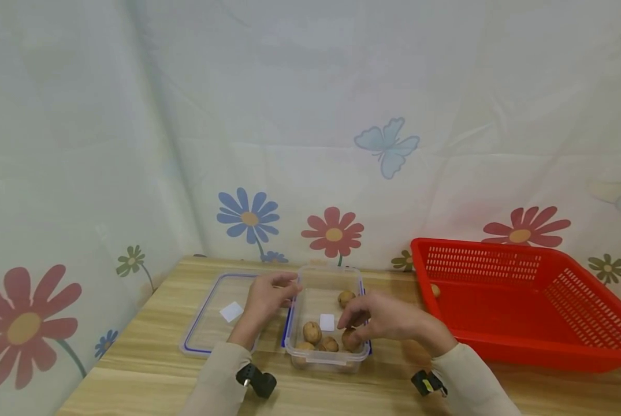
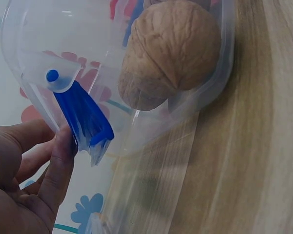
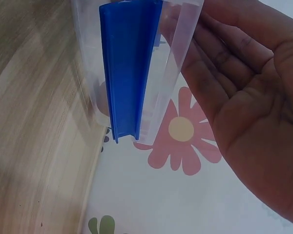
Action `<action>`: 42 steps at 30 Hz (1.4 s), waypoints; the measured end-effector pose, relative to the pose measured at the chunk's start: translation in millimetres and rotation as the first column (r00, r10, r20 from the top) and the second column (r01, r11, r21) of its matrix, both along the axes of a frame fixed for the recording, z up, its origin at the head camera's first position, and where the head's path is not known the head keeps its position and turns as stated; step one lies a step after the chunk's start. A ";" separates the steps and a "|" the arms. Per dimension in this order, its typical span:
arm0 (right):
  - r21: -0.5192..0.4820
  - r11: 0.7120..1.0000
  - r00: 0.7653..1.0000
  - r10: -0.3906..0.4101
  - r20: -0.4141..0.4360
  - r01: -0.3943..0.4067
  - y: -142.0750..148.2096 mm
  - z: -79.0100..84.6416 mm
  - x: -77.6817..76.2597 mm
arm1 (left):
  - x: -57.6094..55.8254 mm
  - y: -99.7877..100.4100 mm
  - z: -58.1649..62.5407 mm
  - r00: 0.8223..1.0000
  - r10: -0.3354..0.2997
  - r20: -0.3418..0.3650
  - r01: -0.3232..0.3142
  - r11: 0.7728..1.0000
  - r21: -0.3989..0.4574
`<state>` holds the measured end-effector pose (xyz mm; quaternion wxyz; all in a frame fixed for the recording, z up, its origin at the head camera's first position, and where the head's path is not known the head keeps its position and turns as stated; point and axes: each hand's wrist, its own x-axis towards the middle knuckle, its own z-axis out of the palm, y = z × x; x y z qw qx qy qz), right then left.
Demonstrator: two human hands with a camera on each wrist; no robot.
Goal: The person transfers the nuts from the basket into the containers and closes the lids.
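A clear plastic food container [image 1: 313, 289] with blue side latches stands on the table, several walnuts [image 1: 312, 331] mostly at its near end and one walnut [image 1: 346, 298] farther back. My left hand [image 1: 266, 297] pinches its left rim with thumb and fingers, beside a hanging blue latch [image 2: 83, 109]. Over the right wall reaches my right hand [image 1: 385, 316], fingers bent inside the container, with the thumb against a walnut [image 1: 351, 341] in the near right corner. In the right wrist view its fingertips are hidden behind the wall, and I cannot tell whether they grip that walnut.
The container's clear lid [image 1: 206, 323], edged in blue, lies flat to the left. A red plastic basket [image 1: 523, 349] stands at the right, a walnut [image 1: 435, 290] inside by its left wall. A flowered cloth [image 1: 310, 173] hangs behind the wooden table [image 1: 144, 352].
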<state>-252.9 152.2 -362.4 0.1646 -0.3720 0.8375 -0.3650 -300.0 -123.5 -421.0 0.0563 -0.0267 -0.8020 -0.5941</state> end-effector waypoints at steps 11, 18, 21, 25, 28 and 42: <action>-0.009 1.000 1.000 -0.018 0.002 0.018 2.0 -0.9 -1.3 | -1.4 0.1 -0.6 1.000 -0.001 -0.009 0.001 1.000 0.010; -0.038 0.998 0.999 -0.050 0.011 0.051 7.0 6.8 1.6 | -1.4 -0.4 -1.8 1.000 -0.009 -0.011 0.009 1.000 0.014; -0.071 0.995 0.997 -0.078 -0.009 0.077 12.1 14.8 3.3 | -1.9 -0.4 -3.3 1.000 -0.012 -0.015 0.012 1.000 0.011; -0.113 0.988 0.993 -0.107 -0.046 0.101 20.0 29.9 4.6 | -2.5 -0.6 -4.0 1.000 -0.010 -0.014 0.010 1.000 0.010; -0.123 0.986 0.988 -0.124 -0.095 0.113 26.5 43.3 5.2 | -2.8 -0.8 -3.9 1.000 -0.005 -0.014 0.005 1.000 0.006; -0.042 0.963 0.933 -0.269 -0.238 0.266 60.2 93.1 -0.2 | -2.5 -1.3 -4.3 1.000 -0.011 -0.025 0.012 1.000 0.016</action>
